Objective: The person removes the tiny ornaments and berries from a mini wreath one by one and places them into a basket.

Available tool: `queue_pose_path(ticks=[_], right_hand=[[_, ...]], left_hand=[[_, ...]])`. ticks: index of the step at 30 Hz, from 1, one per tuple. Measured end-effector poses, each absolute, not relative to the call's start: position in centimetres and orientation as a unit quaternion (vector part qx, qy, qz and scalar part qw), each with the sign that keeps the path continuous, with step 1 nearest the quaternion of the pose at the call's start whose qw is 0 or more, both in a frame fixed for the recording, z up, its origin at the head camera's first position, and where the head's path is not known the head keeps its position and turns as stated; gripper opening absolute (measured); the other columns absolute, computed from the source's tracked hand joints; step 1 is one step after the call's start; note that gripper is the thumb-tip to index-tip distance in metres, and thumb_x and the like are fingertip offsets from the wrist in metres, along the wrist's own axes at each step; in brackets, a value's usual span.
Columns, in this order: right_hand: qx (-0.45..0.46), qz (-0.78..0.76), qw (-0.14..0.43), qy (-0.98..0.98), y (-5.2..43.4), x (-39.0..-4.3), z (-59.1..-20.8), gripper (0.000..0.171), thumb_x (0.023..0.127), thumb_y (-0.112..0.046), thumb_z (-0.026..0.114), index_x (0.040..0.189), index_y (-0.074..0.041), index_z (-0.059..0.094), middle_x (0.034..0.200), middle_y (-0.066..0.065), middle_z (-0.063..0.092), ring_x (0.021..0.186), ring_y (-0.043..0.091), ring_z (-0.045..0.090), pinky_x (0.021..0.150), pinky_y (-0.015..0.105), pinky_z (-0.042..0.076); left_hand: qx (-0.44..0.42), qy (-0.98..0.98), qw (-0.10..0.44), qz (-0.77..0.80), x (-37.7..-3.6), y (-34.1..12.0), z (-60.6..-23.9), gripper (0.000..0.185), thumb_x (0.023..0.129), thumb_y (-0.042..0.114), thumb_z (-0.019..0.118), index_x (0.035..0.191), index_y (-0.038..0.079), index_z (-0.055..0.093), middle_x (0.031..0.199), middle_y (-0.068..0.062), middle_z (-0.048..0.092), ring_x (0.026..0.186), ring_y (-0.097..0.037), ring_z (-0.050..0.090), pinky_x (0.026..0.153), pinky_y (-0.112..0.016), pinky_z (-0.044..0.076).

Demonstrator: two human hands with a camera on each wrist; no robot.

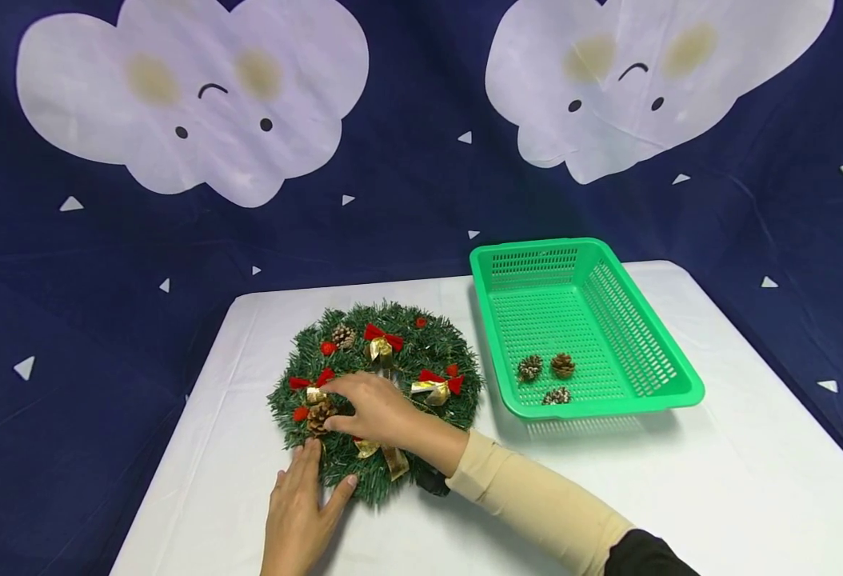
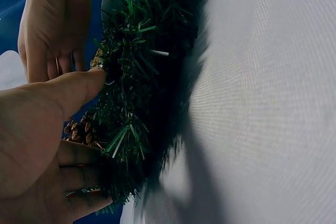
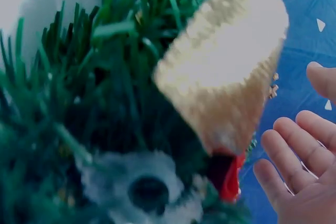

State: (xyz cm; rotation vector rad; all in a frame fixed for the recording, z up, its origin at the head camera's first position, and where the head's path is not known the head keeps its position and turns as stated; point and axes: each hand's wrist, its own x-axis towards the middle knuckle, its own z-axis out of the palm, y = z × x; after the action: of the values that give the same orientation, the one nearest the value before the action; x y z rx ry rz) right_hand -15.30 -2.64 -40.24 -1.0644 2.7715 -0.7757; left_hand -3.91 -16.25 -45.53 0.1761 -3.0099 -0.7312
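A green wreath (image 1: 436, 340) lies on the white table, trimmed with red bows, gold ribbons, red balls and pinecones. My left hand (image 1: 297, 504) rests against its near left edge, fingers extended and thumb spread. Over the wreath's left side reaches my right hand (image 1: 374, 410), thumb and fingers apart beside a brown pinecone (image 1: 317, 422) and a red-and-gold bow (image 1: 313, 385). In the left wrist view, a gap shows between the right hand (image 2: 55, 24) and the pinecone (image 2: 79, 131). A blurred gold ribbon (image 3: 226, 66) fills much of the right wrist view.
Right of the wreath stands a green plastic basket (image 1: 612, 276) with several pinecones (image 1: 562, 366) at its near end. A dark blue cloth (image 1: 407, 160) with white clouds hangs behind the table (image 1: 724, 448). Something black (image 1: 432, 482) shows at the wreath's near edge, under the right forearm.
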Motion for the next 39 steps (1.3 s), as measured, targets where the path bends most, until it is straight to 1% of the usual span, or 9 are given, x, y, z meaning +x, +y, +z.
queue_pose_path(ticks=[9, 16, 23, 32, 39], right_hand=[[-0.366, -0.234, 0.032, 0.900, -3.7, -15.4, -40.9, 0.047, 0.088, -0.038, 0.065, 0.132, -0.024, 0.055, 0.133, -0.003, 0.058, 0.125, 0.017, 0.053, 0.102, 0.034, 0.047], [-0.366, -0.225, 0.034, 0.902, -4.0, -15.5, -41.3, 0.047, 0.088, -0.037, 0.065, 0.132, -0.025, 0.055, 0.134, -0.003, 0.058, 0.126, 0.017, 0.053, 0.103, 0.035, 0.046], [-0.372, -0.219, 0.029, 0.901, -4.6, -15.9, -42.2, 0.049, 0.088, -0.039, 0.065, 0.133, -0.024, 0.054, 0.133, -0.004, 0.059, 0.123, 0.015, 0.055, 0.101, 0.033, 0.047], [-0.364, -0.221, 0.038, 0.904, -4.9, -16.1, -42.7, 0.051, 0.087, -0.037, 0.067, 0.134, -0.023, 0.054, 0.134, -0.002, 0.058, 0.124, 0.017, 0.055, 0.101, 0.034, 0.048], [-0.364, -0.216, 0.034, 0.906, -5.1, -16.2, -43.0, 0.052, 0.086, -0.038, 0.067, 0.134, -0.024, 0.053, 0.134, -0.001, 0.059, 0.122, 0.017, 0.056, 0.099, 0.033, 0.049]], left_hand=[[0.051, -0.970, 0.027, -0.235, -4.0, -16.2, -45.6, 0.084, 0.087, 0.053, 0.059, 0.144, -0.004, 0.034, 0.149, -0.023, 0.035, 0.137, -0.043, 0.033, 0.108, -0.066, 0.025], [0.050, -0.969, 0.034, -0.239, -4.0, -16.2, -45.7, 0.084, 0.087, 0.051, 0.060, 0.143, -0.005, 0.035, 0.149, -0.023, 0.036, 0.137, -0.042, 0.034, 0.107, -0.066, 0.026], [0.052, -0.970, 0.035, -0.236, -3.9, -16.2, -45.7, 0.083, 0.087, 0.051, 0.060, 0.143, -0.005, 0.035, 0.148, -0.023, 0.036, 0.137, -0.042, 0.034, 0.107, -0.066, 0.026], [0.051, -0.969, 0.037, -0.237, -3.9, -16.3, -45.8, 0.083, 0.086, 0.050, 0.062, 0.143, -0.004, 0.035, 0.149, -0.022, 0.036, 0.137, -0.041, 0.035, 0.108, -0.064, 0.026], [0.051, -0.969, 0.039, -0.239, -3.9, -16.3, -45.9, 0.083, 0.086, 0.049, 0.063, 0.143, -0.004, 0.035, 0.149, -0.022, 0.036, 0.138, -0.040, 0.035, 0.109, -0.063, 0.026]])
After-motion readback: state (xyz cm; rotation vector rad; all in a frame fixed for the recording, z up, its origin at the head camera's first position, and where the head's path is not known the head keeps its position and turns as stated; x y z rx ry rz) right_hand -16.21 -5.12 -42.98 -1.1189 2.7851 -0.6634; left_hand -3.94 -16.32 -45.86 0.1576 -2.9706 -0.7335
